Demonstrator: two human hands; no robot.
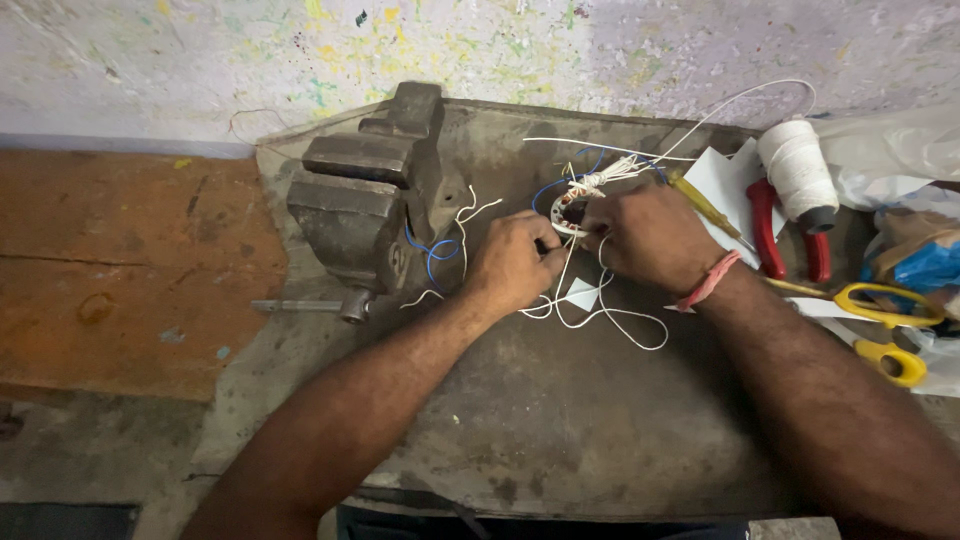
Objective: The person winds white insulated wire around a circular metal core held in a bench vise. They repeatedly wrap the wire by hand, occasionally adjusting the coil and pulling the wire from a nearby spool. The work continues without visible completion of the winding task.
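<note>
Right beside the big iron vise (365, 195), on the dark metal bench (560, 420), your two hands meet over a small round coil (568, 216) wrapped in white string. Your left hand (515, 262) is curled tight, pinching the coil's near edge. Your right hand (650, 235) is closed on the coil's other side, though your knuckles hide just how the fingertips sit. Loose white string (620, 322) loops on the bench below your hands, on the side away from the vise, and thin blue wire (432, 250) curls between the vise and your left hand. Farther from the vise lie a yellow-handled screwdriver (706, 205), red-handled pliers (768, 225), a spool of white string (800, 172) and yellow scissors (880, 325). I think it helps to hold the coil still with your left hand, pull the string snug each turn, and keep the loose loops from tangling with the blue wire.
</note>
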